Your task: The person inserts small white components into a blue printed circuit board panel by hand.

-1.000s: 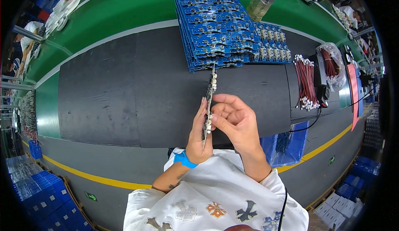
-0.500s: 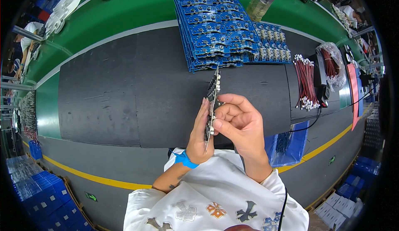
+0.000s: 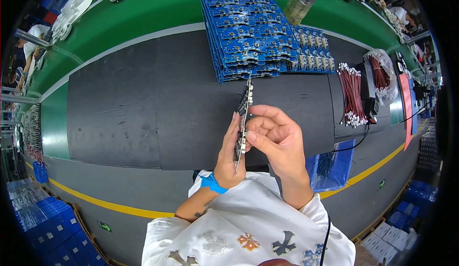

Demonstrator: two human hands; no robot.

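Observation:
A circuit board panel (image 3: 244, 105) stands upright, seen nearly edge-on, with dark parts on its left side and white connectors along its right side. My left hand (image 3: 227, 153) holds it, the palm and straight fingers flat along its left face. My right hand (image 3: 283, 144) is closed at the right face, thumb and curled fingers pressed against the white connectors; the exact pinch point is partly hidden. Just beyond the panel's top rises a tall stack of blue circuit board panels (image 3: 248, 31). Beside that stack lie blue boards with pale connectors (image 3: 311, 50).
Red-and-black cable bundles with white plugs (image 3: 353, 94) lie at right, next to a plastic bag of cables (image 3: 381, 74). A metal post (image 3: 306, 0) stands behind the stack. The black mat (image 3: 112, 108) covers the bench. A blue bin (image 3: 332, 170) sits below the front edge.
My right hand has shifted very slightly up along the panel, and the panel has turned a little. At the far upper left, a white part on the green table has moved slightly left.

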